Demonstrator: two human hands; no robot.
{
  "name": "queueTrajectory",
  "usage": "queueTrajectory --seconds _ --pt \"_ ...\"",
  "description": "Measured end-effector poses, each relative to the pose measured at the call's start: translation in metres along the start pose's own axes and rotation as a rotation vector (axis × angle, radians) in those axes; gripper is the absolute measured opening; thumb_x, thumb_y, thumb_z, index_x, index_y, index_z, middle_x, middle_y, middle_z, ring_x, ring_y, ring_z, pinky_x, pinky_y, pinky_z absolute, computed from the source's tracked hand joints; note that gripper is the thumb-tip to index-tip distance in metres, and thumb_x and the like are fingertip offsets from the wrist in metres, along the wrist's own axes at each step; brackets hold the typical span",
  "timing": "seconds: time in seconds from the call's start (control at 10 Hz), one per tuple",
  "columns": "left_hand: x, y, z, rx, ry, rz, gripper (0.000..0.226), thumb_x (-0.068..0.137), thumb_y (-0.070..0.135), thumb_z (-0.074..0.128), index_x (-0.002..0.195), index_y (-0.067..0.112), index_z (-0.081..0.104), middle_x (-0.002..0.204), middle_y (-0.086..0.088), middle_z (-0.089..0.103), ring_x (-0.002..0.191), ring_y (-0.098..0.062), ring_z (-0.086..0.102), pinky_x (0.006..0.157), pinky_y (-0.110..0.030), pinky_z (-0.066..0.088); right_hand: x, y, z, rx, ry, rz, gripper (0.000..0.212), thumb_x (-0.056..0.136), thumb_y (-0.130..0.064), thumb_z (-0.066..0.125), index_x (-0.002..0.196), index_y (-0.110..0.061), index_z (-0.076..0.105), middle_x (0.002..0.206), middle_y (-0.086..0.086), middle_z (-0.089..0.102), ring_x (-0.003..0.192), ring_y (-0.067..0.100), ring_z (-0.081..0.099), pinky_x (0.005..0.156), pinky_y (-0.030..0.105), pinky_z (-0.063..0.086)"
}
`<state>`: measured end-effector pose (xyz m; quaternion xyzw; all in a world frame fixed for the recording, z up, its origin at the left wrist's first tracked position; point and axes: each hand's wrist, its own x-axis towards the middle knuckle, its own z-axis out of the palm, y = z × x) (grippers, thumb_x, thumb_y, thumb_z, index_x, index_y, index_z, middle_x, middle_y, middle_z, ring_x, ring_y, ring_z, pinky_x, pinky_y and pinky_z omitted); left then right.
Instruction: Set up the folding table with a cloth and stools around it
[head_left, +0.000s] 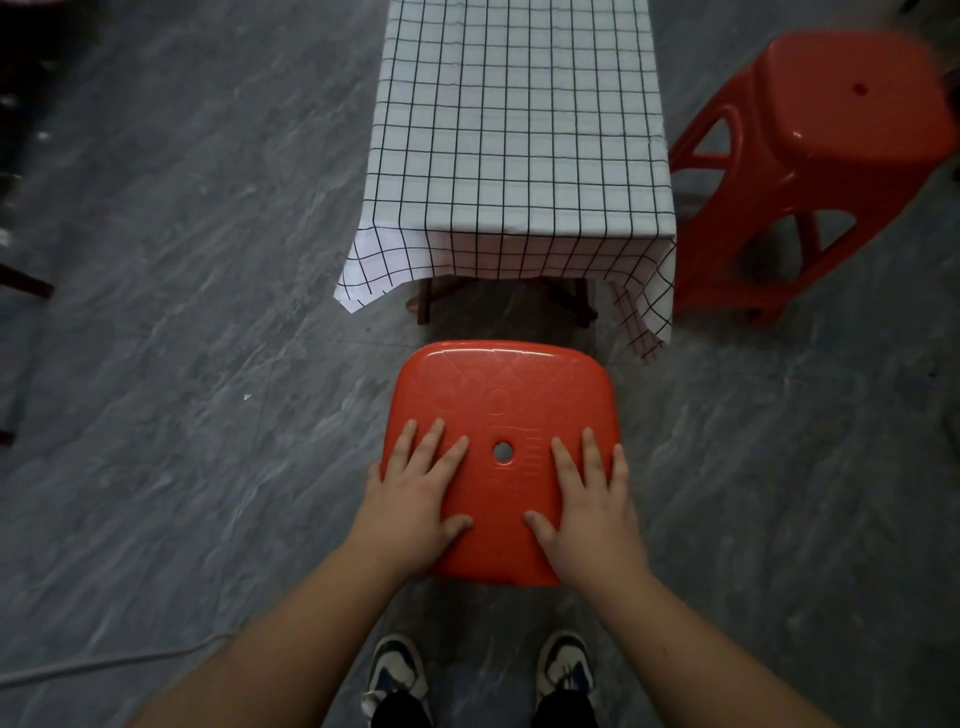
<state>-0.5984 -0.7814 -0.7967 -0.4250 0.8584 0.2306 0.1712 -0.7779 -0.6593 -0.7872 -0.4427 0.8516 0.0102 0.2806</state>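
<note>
Near stool: red moulded plastic, semi-gloss seat with faint embossed pattern. Second stool: same red plastic, glossier, bright highlights along the seat edge. Cloth: thin white woven fabric, black grid print, matt, soft folds at corners. Table legs: dark wood, dull. Floor: grey stone-look, streaked, low sheen.

A grey marbled floor fills the frame. On it stand a cloth-covered surface at top centre, one red stool below it, another upper right.
</note>
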Motion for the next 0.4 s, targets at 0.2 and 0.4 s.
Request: queueTrajectory --seconds 0.2,0.4 --pt "-0.029 0.015 -0.03 -0.089 0.08 -0.113 0.075 0.093 0.048 0.049 0.155 0.035 0.009 0.165 -0.001 0.006 0.151 -0.027 -0.001 0.119 -0.052 0.019 -0.022 -0.006 -0.04 -0.023 -0.061 -0.076 0.077 0.095 -0.05 0.047 0.158 -0.031 0.006 0.167 0.0 -0.001 0.153 0.025 -0.005 0.123 0.046 0.012" --pt "-0.091 0.046 -0.119 -0.165 0.262 -0.166 0.071 0.092 0.044 0.049 0.155 0.024 0.021 0.161 -0.008 0.023 0.149 -0.031 0.014 0.119 -0.052 0.021 -0.086 -0.012 -0.144 0.041 0.064 -0.1 0.074 0.095 -0.047 0.046 0.158 -0.029 0.013 0.167 0.0 0.008 0.153 0.023 0.001 0.122 0.046 0.017"
